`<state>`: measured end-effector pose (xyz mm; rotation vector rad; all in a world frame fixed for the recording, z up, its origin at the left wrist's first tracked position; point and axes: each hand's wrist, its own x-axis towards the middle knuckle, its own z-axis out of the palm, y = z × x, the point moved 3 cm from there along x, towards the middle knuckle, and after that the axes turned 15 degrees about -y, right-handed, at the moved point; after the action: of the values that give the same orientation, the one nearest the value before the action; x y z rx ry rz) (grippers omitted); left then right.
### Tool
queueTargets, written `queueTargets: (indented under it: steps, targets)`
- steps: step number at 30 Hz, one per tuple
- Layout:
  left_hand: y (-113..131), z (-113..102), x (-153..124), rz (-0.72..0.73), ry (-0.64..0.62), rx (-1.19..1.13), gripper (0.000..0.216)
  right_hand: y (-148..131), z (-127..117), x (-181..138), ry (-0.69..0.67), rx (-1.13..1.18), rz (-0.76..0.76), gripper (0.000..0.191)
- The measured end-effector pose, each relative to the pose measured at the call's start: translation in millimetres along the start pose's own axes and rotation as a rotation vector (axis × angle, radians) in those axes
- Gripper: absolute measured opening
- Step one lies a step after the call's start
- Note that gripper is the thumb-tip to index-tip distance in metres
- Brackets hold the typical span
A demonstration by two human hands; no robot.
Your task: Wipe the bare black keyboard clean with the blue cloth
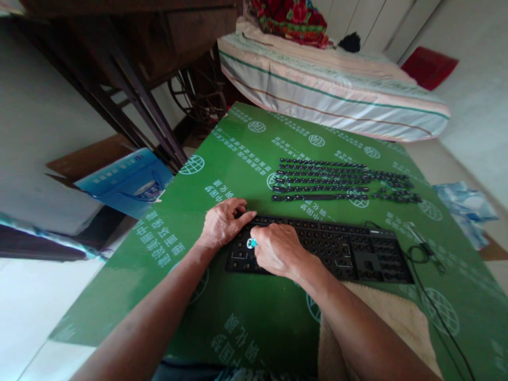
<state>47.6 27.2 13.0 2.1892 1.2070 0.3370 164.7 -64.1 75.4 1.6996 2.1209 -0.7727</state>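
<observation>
A black keyboard point(325, 244) lies on the green tabletop with its keycaps off, so the bare key posts show. At its back left corner my left hand point(224, 222) grips the edge, thumb stretched along the frame and fingers curled. My right hand point(280, 247) is closed over the keyboard's left part, around a small tool with a teal and white end point(251, 243); most of the tool is hidden in the fist. Behind the keyboard, the loose black keycaps point(317, 180) are laid out in several rows, with a long space bar among them.
The green table point(130, 296) carries printed white lettering. A beige cloth point(381, 312) lies by the front edge under my right forearm. A black cable point(440, 312) and a thin tool point(424, 246) are at the right. A bed point(325, 90) stands behind, a blue bag point(130, 182) at left.
</observation>
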Motion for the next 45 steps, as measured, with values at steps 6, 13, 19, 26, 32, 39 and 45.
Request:
queueTargets:
  steps: [6, 13, 19, 26, 32, 39, 45]
  targets:
    - [-3, 0, 1, -0.003, 0.005, 0.0, 0.047, -18, -2, 13, 0.052, -0.004, -0.085, 0.03]
    - [-2, 0, 1, 0.006, 0.006, 0.007, 0.048, -5, -3, 4, 0.03, -0.014, 0.016, 0.026]
    - [-3, 0, 2, -0.01, 0.0, -0.002, 0.048, -13, -3, 8, 0.06, 0.027, -0.061, 0.029]
    - [-1, -1, 0, -0.008, 0.003, 0.018, 0.048, -4, -2, 4, 0.048, 0.016, 0.014, 0.027]
    - [1, -2, 0, -0.004, 0.002, 0.027, 0.048, 10, -2, -3, 0.032, 0.014, 0.057, 0.027]
    - [1, -3, 0, -0.017, -0.002, 0.017, 0.049, 7, 2, -3, 0.018, 0.028, 0.048, 0.028]
    - [1, -3, 0, -0.028, -0.007, 0.02, 0.05, 33, 3, -20, -0.012, -0.019, 0.171, 0.027]
